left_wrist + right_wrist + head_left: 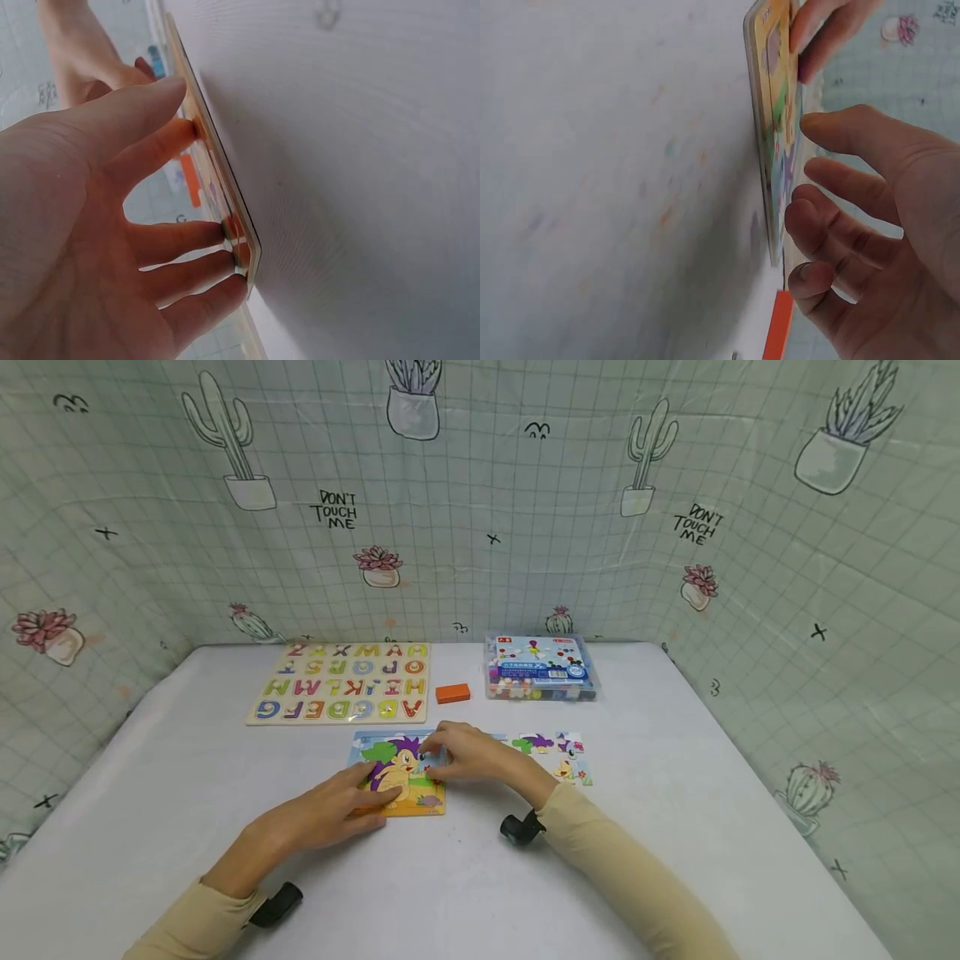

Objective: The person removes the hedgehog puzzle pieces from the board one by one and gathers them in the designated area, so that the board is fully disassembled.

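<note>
A cartoon jigsaw puzzle (pixel 427 806) with a purple-haired animal lies flat in its board on the white table. My left hand (pixel 330 810) rests on its left side, fingertips on the picture and thumb near the lower edge. In the left wrist view the fingers (pixel 184 244) are spread along the board's edge. Over the right part of the puzzle is my right hand (pixel 472 752), its fingers loosely bent. The right wrist view shows nothing between thumb and fingers (pixel 806 221), which are close to the board. Several loose puzzle pieces (pixel 566 770) lie right of that hand, partly hidden by it.
Behind the puzzle stand a wooden alphabet board (pixel 337 689), an orange block (pixel 452 693) and a clear plastic box (pixel 540 668) with a blue label and coloured beads. A patterned cloth (pixel 480 493) hangs behind the table. Black wrist cameras (pixel 277 905) sit on both wrists.
</note>
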